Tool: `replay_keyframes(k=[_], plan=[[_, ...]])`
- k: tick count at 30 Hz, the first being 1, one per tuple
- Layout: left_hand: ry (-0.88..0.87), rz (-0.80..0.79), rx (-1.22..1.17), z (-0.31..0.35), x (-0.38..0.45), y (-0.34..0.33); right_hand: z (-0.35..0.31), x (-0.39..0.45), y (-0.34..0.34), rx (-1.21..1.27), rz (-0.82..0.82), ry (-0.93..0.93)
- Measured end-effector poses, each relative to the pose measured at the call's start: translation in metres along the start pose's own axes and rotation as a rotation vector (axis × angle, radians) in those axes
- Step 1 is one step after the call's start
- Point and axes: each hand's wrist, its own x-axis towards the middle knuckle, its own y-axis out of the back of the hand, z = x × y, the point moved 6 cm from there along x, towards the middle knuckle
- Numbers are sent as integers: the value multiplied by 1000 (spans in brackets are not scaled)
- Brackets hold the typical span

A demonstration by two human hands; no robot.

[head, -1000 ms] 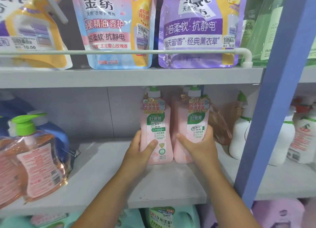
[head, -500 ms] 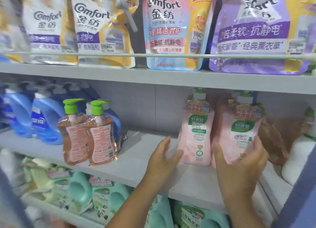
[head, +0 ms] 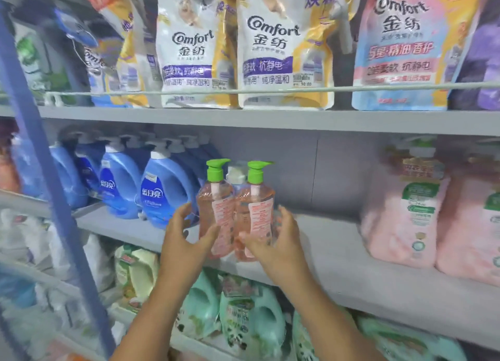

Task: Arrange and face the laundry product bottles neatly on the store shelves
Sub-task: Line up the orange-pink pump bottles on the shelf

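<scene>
Both hands cup the two clear peach pump bottles with green heads on the grey middle shelf (head: 338, 241), left hand (head: 184, 241) on one (head: 216, 211), right hand (head: 273, 241) on the other (head: 254, 211), fingers loosely curved around them, so best twist gently, labels forward, bases flat.

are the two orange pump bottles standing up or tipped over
Upright: both orange pump bottles stand on the middle shelf, green pumps on top, left hand and right hand cupping their sides.

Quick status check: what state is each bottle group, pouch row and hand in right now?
Two orange pump bottles with green pumps: upright, side by side.
Left hand: on left bottle.
Right hand: on right bottle.
Blue detergent jugs: upright.
Pink bottles: upright.
Comfort pouches: standing behind rail.
</scene>
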Motion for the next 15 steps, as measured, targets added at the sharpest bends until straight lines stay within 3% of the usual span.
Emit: replay_keyframes(k=[4,15], plan=[[27,-273,-31,-13,25,-18,-8,12,-23,-121,162,5],[-20,-382,-163,1,-12,-35,-7,-44,66,-49,357,-54]])
